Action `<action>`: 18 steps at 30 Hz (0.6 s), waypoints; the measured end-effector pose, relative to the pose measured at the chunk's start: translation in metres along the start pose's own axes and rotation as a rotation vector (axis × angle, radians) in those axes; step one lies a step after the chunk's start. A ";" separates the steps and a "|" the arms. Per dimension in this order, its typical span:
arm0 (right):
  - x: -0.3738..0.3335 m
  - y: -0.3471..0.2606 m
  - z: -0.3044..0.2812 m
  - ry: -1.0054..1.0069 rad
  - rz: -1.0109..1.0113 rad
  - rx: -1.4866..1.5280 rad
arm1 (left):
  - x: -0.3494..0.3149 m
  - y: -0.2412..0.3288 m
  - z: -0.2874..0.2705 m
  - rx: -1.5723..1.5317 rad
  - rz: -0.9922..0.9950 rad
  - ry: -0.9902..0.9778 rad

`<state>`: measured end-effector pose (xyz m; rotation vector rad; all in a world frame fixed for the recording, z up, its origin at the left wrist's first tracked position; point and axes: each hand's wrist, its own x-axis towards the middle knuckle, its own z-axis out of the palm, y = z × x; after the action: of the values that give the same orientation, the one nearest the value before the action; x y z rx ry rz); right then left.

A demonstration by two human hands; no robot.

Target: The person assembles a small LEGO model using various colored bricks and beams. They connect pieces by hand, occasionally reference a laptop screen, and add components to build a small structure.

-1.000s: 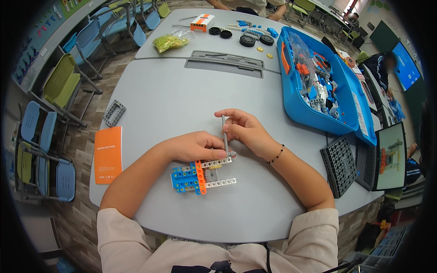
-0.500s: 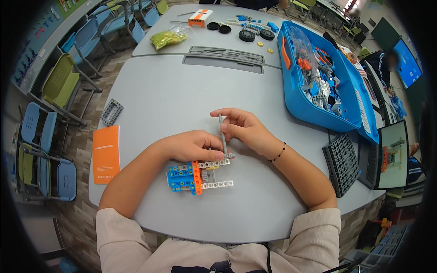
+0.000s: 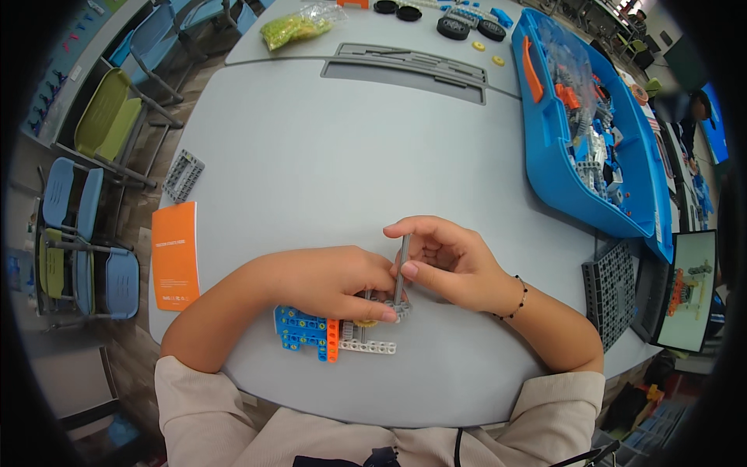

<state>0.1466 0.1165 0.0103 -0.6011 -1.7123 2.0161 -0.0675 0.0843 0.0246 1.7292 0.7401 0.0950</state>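
Note:
My right hand [image 3: 457,261] pinches a long grey axle [image 3: 402,272] between thumb and fingers and holds it nearly upright. At its lower end is a small grey gear [image 3: 401,310]. My left hand [image 3: 334,282] is closed over the right end of a building-brick model, its thumb by the gear. Blue bricks [image 3: 299,331], an orange beam [image 3: 333,341] and a white beam [image 3: 375,347] make up what shows of that model. A yellow gear [image 3: 364,322] sits inside it. My left fingers hide the model's far side.
An orange booklet [image 3: 176,257] and a grey frame piece [image 3: 184,176] lie at left. On the right stand a blue parts case [image 3: 545,148], a black grid plate [image 3: 609,292] and a laptop [image 3: 685,292]. A bag of green pieces [image 3: 297,31] and black wheels [image 3: 453,29] lie at the far side.
The view has shifted, so the case and far table sit differently. My left hand now covers more of the model, including its far white beam. The axle stays in my right hand.

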 end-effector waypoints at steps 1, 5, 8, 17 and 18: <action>0.000 0.000 0.000 0.002 0.027 0.014 | 0.000 -0.001 0.001 -0.002 0.009 -0.007; 0.000 -0.001 -0.001 0.007 0.072 0.054 | 0.003 -0.006 0.000 -0.034 0.080 -0.020; 0.001 0.000 -0.002 -0.007 0.062 0.067 | 0.003 -0.007 -0.001 -0.058 0.062 -0.052; 0.002 0.002 -0.004 -0.018 0.082 0.106 | 0.005 -0.008 0.000 -0.106 0.095 -0.058; 0.002 0.000 -0.004 -0.017 0.104 0.118 | 0.005 -0.009 0.000 -0.112 0.087 -0.070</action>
<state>0.1477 0.1208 0.0094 -0.6470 -1.5884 2.1828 -0.0667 0.0876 0.0149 1.6495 0.5976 0.1325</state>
